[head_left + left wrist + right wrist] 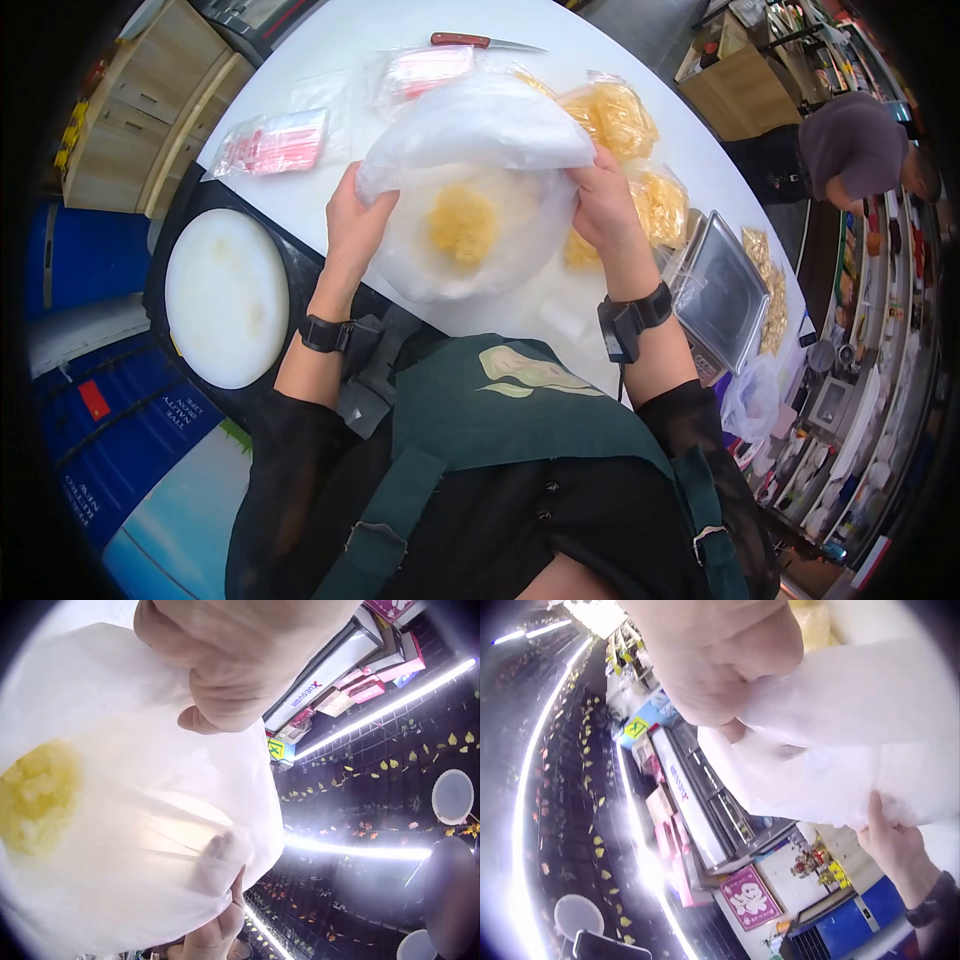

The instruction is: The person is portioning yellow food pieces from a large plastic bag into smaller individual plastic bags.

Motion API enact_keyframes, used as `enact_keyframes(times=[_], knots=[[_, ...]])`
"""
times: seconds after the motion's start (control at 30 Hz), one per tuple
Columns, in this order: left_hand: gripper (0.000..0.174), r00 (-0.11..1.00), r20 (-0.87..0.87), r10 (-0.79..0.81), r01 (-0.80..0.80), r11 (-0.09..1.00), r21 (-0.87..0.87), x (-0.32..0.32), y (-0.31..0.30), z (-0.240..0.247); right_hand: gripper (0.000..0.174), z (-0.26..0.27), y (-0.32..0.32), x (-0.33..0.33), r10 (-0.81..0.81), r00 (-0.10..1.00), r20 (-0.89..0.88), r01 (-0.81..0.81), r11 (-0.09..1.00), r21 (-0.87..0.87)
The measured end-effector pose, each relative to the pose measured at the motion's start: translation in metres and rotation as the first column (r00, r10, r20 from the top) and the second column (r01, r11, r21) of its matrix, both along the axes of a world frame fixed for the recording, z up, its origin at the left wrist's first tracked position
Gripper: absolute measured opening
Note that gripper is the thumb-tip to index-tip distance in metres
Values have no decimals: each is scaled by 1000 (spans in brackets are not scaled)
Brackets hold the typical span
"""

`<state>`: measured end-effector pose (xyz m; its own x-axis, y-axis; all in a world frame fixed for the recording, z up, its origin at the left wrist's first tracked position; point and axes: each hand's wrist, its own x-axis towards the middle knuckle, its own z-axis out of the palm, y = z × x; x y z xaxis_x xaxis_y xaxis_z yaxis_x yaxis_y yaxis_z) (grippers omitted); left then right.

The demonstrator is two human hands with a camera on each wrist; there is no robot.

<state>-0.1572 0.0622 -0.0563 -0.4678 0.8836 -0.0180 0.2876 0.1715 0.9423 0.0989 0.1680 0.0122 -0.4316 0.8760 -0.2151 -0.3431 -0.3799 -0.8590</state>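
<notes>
1 translucent white plastic bag [480, 125] is held up over the near side of the white table [345, 40], in front of the apron [530, 410]. 1 clump of yellow pieces [462, 225] is seen within the bag, near its middle. At 1 edge, film is pinched between thumb and fingers of the left hand [355, 215]; at the opposite edge, film is gripped by the right hand [605, 205], its fingers partly hidden by the film. Both hands are set well apart, bag between. Beyond the right hand, clear bags of yellow food [620, 115] are grouped; a metal-topped scale [722, 290] is placed nearer the right forearm. 2 packs of pink-marked bags [275, 142] and 1 red-handled knife [488, 42] are laid farther back. 1 round white board [227, 298] is seen at left.
</notes>
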Motion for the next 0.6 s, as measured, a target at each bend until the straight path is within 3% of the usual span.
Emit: enact_keyframes(times=[0.07, 0.2, 0.27, 0.4, 0.47, 0.6], knots=[[33, 939, 343, -34, 25, 999, 30, 0, -9, -3, 28, -6, 12, -3, 89, 992, 94, -88, 996, -10], [30, 929, 369, -27, -7, 996, 90, 12, -23, 9, 27, 6, 1, -12, 3, 1000, 18, -3, 1000, 1], [27, 859, 509, -53, 19, 997, 72, 9, -18, 0, 32, -15, 19, -5, 0, 977, 212, -20, 995, 95], [26, 875, 484, -34, 41, 999, -4, 14, -19, -11, 44, -48, 16, 14, -119, 927, 357, 62, 984, 166], [28, 873, 486, -43, 20, 998, 51, 16, -20, -10, 59, -56, -1, 22, -187, 900, 394, 58, 947, 317], [32, 918, 397, -25, -17, 994, 103, 25, -19, -2, 65, -66, -45, 24, -267, 877, 399, 63, 888, 456]])
